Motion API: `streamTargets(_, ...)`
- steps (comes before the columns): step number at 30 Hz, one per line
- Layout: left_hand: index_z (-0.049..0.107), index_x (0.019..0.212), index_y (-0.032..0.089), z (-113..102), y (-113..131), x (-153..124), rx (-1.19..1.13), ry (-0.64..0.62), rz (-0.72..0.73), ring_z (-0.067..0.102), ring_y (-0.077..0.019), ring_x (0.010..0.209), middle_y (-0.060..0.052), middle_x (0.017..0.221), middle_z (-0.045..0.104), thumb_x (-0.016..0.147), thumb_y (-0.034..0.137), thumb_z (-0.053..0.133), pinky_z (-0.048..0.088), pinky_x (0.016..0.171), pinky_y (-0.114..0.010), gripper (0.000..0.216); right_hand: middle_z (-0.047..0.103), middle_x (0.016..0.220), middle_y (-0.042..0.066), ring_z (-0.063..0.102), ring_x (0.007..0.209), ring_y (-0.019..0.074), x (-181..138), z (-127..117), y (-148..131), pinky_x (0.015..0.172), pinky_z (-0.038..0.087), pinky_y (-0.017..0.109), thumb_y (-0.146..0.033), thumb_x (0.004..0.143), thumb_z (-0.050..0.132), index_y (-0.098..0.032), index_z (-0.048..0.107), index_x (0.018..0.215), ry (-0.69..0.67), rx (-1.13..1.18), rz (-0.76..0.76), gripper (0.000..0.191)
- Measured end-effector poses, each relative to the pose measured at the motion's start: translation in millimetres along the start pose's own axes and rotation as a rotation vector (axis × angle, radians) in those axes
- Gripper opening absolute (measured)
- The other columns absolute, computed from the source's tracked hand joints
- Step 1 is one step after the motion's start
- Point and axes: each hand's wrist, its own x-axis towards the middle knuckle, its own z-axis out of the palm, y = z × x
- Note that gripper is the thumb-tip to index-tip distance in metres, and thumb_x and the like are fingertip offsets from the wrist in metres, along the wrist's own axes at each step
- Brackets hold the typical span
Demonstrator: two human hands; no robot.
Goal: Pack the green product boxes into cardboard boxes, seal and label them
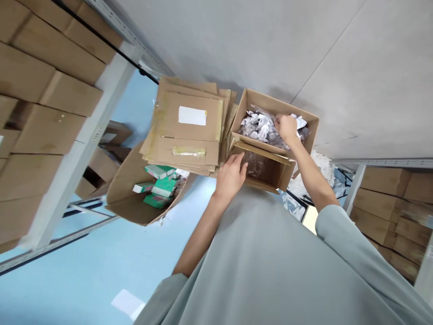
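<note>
An open cardboard box [306,118] stands in front of me, filled with small clear plastic bags carrying white labels [259,126]. My right hand [287,127] is down inside it, fingers closed on the bags. My left hand [232,174] rests on the box's near flap [262,151], with the fingers curled over the flap's edge. Both grey sleeves [355,243] fill the lower part of the view.
A pile of flattened cardboard boxes [189,131] lies left of the open box. Another open carton [135,198] below it holds green and white packets [158,183]. Metal shelving with stacked cartons [40,104] stands left and at the right [389,198]. White bags [321,167] lie beside the box.
</note>
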Motion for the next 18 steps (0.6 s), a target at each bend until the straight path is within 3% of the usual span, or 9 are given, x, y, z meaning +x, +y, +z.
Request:
streamTargets(5, 0.057, 0.165, 0.024, -9, 11, 7, -0.139, 0.124, 0.068, 0.072, -0.0325, 0.142, -0.015, 0.167, 0.063, 0.112, 0.031, 0.056, 0.06, 0.119, -0.046, 0.053, 0.069, 0.147, 0.021, 0.073, 0.12, 0.0342, -57, -22, 9, 0.105, 0.059, 0.047, -0.037, 0.118, 0.043, -0.019, 0.073, 0.138, 0.195, 0.14, -0.059, 0.04)
streamTargets(9, 0.052, 0.169, 0.023, -13, 20, 17, -0.214, 0.175, 0.173, 0.058, -0.0326, 0.159, -0.015, 0.174, 0.055, 0.113, 0.035, 0.056, 0.055, 0.127, -0.046, 0.058, 0.064, 0.154, 0.016, 0.072, 0.124, 0.03, -90, -27, 13, 0.105, 0.061, 0.044, -0.038, 0.118, 0.044, -0.023, 0.069, 0.139, 0.286, 0.268, -0.116, 0.036)
streamTargets(14, 0.053, 0.168, 0.025, -7, 25, 30, -0.315, 0.16, 0.176, 0.06, -0.0343, 0.157, -0.016, 0.175, 0.054, 0.108, 0.047, 0.069, 0.056, 0.127, -0.047, 0.066, 0.066, 0.157, 0.015, 0.069, 0.132, 0.0292, -113, -16, 11, 0.104, 0.063, 0.044, -0.029, 0.113, 0.044, -0.025, 0.065, 0.138, 0.291, 0.422, -0.111, 0.033)
streamTargets(18, 0.063, 0.157, 0.022, 10, 34, 71, -0.565, 0.145, 0.07, 0.069, -0.0377, 0.145, -0.018, 0.16, 0.068, 0.091, 0.058, 0.091, 0.06, 0.119, -0.047, 0.08, 0.068, 0.157, 0.015, 0.068, 0.138, 0.0292, -124, -7, 0, 0.108, 0.061, 0.042, -0.024, 0.107, 0.047, -0.023, 0.066, 0.13, 0.247, 0.45, -0.126, 0.03)
